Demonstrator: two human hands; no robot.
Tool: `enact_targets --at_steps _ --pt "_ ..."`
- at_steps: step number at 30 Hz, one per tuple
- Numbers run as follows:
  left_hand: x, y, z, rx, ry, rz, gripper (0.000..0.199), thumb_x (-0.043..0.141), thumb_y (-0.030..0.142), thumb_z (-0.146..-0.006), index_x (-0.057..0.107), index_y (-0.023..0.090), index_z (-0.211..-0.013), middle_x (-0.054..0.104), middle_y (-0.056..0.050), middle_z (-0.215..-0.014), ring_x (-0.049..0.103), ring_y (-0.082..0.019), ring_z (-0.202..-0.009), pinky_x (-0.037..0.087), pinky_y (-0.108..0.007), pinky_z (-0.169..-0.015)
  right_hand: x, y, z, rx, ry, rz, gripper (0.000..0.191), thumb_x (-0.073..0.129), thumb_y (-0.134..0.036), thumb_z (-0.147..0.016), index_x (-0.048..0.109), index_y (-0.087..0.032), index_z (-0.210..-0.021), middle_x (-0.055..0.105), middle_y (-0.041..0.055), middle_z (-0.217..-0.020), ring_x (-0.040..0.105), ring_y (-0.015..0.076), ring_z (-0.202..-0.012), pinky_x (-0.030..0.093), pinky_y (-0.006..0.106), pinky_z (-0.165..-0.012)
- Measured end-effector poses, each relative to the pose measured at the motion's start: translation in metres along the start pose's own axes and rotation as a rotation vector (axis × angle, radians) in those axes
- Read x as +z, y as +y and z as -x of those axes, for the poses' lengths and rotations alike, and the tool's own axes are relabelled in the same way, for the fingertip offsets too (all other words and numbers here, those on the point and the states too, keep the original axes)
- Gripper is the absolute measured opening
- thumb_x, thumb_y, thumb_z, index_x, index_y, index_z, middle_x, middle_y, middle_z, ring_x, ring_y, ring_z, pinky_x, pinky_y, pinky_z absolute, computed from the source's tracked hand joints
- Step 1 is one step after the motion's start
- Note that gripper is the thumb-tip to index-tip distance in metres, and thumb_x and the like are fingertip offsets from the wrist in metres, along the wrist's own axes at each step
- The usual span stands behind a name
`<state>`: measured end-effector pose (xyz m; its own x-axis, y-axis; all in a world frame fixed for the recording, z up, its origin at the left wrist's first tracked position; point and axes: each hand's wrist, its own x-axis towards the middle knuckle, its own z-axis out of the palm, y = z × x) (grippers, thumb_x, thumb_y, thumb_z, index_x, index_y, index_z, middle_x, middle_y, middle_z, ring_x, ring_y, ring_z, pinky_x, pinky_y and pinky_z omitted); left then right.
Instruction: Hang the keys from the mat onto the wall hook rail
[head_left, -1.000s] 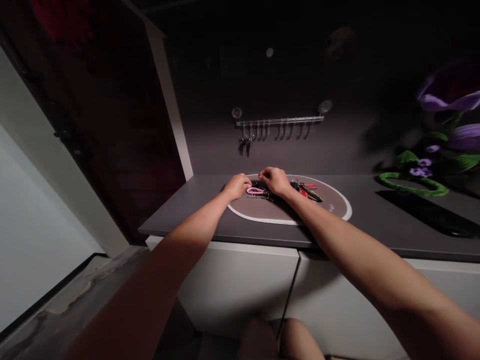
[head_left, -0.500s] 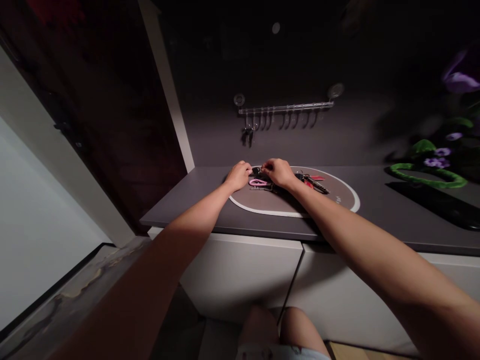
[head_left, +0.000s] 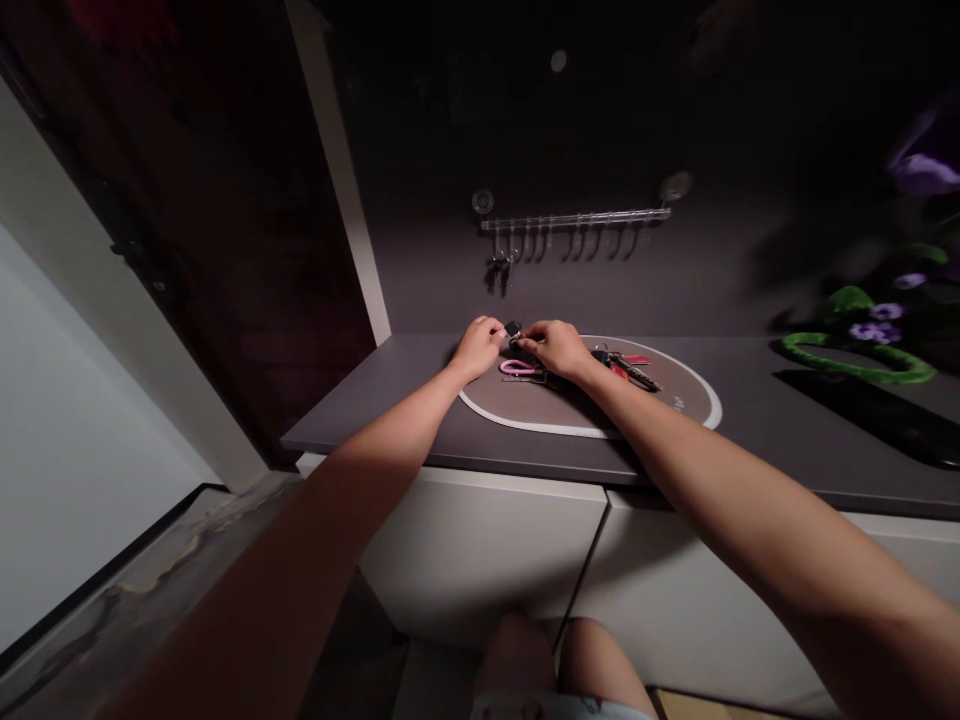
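Close together over the brown oval mat (head_left: 570, 405), both my hands are at a small dark key (head_left: 513, 329). My left hand (head_left: 477, 350) pinches it from the left, thumb and forefinger closed at its edge. From the right, my right hand (head_left: 559, 350) has its fingertips pinched at the key's lower end, where a small metal ring seems to be; details are too small to tell. Just below lies a pink braided loop (head_left: 517, 368) with keys beside it. Right of my right hand lie more keys (head_left: 637, 374) and a red tag (head_left: 619, 371).
A clear hook rail (head_left: 576, 218) is fixed to the dark wall, with keys (head_left: 499, 264) hanging at its left end. The counter (head_left: 375, 400) holds a black tray-like object (head_left: 862, 415) and purple flowers (head_left: 876, 330) at the right. White cabinet doors (head_left: 487, 540) are below.
The dark key between my hands has risen slightly and shows more clearly above my fingertips. My hands stay in nearly the same place, and the view has shifted a little.
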<state>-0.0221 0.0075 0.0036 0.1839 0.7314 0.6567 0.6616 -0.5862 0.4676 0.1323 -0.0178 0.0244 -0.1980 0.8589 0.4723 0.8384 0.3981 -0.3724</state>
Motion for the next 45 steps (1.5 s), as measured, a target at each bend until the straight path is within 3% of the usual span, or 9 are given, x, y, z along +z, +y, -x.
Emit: enact_targets --at_steps 11,25,36,45 --pt "-0.003 0.004 0.002 0.022 0.039 0.063 0.01 0.048 0.013 -0.077 0.054 0.015 -0.069 0.057 -0.003 -0.076 0.051 -0.012 -0.073 0.04 -0.025 -0.072 0.002 -0.001 0.001 -0.02 0.072 -0.099 0.022 0.057 -0.029 -0.075 0.069 -0.017 -0.087 0.07 0.0052 -0.086 0.062 0.0157 -0.08 0.042 0.022 -0.072" --pt "-0.004 0.003 0.002 -0.053 0.08 0.126 0.013 0.046 0.017 -0.075 0.053 0.015 -0.064 0.056 -0.002 -0.068 0.051 -0.013 -0.072 0.04 -0.024 -0.07 -0.002 -0.002 0.002 0.034 0.132 -0.231 0.022 0.055 -0.027 -0.075 0.071 -0.016 -0.086 0.07 0.0038 -0.081 0.061 0.0143 -0.074 0.043 0.022 -0.07" --pt "0.0 -0.002 0.002 -0.25 -0.017 0.402 0.012 0.044 0.02 -0.073 0.053 0.015 -0.065 0.045 0.004 -0.048 0.042 -0.009 -0.048 0.035 -0.022 -0.053 0.004 0.007 -0.006 0.05 0.206 -0.436 0.022 0.056 -0.029 -0.073 0.067 -0.012 -0.083 0.068 0.0052 -0.081 0.058 0.0126 -0.071 0.042 0.023 -0.069" --pt "0.003 0.003 0.005 -0.2 -0.18 0.477 0.012 0.044 0.019 -0.072 0.051 0.015 -0.063 0.046 0.004 -0.052 0.042 -0.008 -0.05 0.034 -0.021 -0.053 0.008 0.01 -0.009 0.013 0.204 -0.618 0.024 0.055 -0.033 -0.072 0.062 -0.012 -0.081 0.063 0.0036 -0.076 0.052 0.0107 -0.067 0.041 0.024 -0.067"
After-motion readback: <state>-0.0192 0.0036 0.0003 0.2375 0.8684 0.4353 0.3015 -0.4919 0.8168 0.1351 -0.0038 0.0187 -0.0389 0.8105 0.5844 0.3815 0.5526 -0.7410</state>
